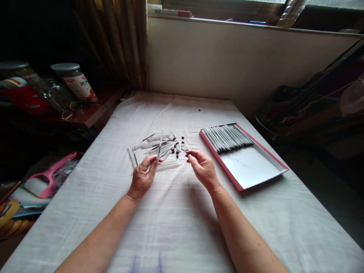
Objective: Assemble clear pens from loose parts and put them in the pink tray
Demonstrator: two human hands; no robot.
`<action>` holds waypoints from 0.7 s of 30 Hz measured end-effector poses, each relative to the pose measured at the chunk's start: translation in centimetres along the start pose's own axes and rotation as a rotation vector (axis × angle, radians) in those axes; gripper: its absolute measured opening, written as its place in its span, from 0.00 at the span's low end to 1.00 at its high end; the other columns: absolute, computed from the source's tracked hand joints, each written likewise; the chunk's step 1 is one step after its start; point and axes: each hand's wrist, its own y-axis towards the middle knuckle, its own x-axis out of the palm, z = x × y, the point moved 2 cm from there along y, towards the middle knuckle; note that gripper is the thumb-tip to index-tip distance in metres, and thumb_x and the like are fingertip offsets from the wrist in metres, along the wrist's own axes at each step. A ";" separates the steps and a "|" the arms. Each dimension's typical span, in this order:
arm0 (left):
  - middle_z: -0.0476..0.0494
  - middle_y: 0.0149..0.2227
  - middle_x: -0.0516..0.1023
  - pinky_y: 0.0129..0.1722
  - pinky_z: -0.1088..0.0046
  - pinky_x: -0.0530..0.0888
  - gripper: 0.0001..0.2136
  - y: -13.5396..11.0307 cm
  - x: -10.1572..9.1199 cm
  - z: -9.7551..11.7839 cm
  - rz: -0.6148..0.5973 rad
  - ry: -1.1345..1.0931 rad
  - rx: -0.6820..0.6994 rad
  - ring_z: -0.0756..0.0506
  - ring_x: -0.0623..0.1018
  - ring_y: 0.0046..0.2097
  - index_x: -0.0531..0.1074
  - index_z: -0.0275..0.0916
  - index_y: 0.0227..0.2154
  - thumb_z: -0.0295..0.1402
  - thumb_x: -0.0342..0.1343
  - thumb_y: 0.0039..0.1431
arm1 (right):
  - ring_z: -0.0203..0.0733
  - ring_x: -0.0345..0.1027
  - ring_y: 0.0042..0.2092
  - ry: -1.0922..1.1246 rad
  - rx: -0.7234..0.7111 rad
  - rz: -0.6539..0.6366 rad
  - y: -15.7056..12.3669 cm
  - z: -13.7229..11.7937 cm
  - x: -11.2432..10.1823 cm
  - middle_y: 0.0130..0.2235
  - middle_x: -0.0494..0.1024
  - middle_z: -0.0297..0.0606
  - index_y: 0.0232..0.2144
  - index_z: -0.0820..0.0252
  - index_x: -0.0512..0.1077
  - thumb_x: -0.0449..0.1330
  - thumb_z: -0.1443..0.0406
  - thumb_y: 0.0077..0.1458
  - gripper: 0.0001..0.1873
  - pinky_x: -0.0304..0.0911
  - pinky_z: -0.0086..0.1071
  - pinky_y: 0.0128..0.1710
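Observation:
My left hand (143, 175) is closed on a clear pen barrel (159, 146) that it holds nearly upright above the white cloth. My right hand (202, 165) hovers beside it, its fingers pinched on something small that I cannot make out. Just beyond both hands lies a loose pile of pen parts (159, 147): clear barrels, thin refills and small black caps (178, 148). To the right sits a shallow tray with a red rim (218, 161), and a row of several assembled pens (229, 137) lies across its far end.
The table (182, 227) is covered with a white cloth and stands against a pale wall. Jars (74, 80) stand on a dark side shelf at the left. A pink-handled tool (48, 178) lies lower left. Cables and clutter fill the right side.

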 end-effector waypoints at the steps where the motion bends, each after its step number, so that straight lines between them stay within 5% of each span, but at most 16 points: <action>1: 0.44 0.37 0.82 0.41 0.71 0.76 0.10 0.1 -0.2 0.0 0.024 -0.005 0.004 0.48 0.81 0.37 0.70 0.39 0.42 0.37 0.50 0.64 | 0.41 0.74 0.34 -0.070 0.004 0.018 0.5 0.6 -0.5 0.35 0.81 0.39 0.36 0.57 0.77 0.58 0.61 0.53 0.11 0.69 0.36 0.37; 7: 0.44 0.36 0.81 0.39 0.73 0.77 0.09 0.3 -0.6 -0.4 0.103 0.094 0.053 0.48 0.80 0.36 0.71 0.39 0.42 0.37 0.52 0.63 | 0.39 0.70 0.30 -0.462 -0.137 -0.132 2.6 1.8 -0.2 0.36 0.80 0.36 0.35 0.52 0.79 0.57 0.67 0.52 0.11 0.66 0.34 0.35; 14: 0.44 0.38 0.80 0.43 0.72 0.75 0.07 0.5 -0.5 0.1 0.020 0.260 0.228 0.47 0.79 0.40 0.74 0.40 0.41 0.32 0.53 0.62 | 0.38 0.69 0.30 -0.865 -0.157 -0.329 3.8 1.4 2.5 0.38 0.79 0.37 0.39 0.49 0.78 0.61 0.64 0.52 0.11 0.61 0.29 0.30; 18: 0.43 0.38 0.80 0.44 0.70 0.75 0.08 0.2 -0.2 -0.1 -0.057 0.332 0.243 0.46 0.79 0.41 0.74 0.41 0.42 0.32 0.52 0.62 | 0.42 0.71 0.34 -0.801 -0.134 -0.324 4.2 1.3 2.5 0.38 0.79 0.40 0.35 0.54 0.78 0.59 0.66 0.52 0.09 0.62 0.32 0.34; 21: 0.43 0.38 0.80 0.43 0.70 0.75 0.09 0.1 0.0 0.0 -0.088 0.386 0.243 0.46 0.79 0.41 0.75 0.41 0.42 0.33 0.52 0.62 | 0.40 0.70 0.33 -0.431 -0.048 -0.262 3.3 1.1 1.9 0.33 0.79 0.38 0.32 0.56 0.77 0.58 0.66 0.50 0.08 0.63 0.33 0.34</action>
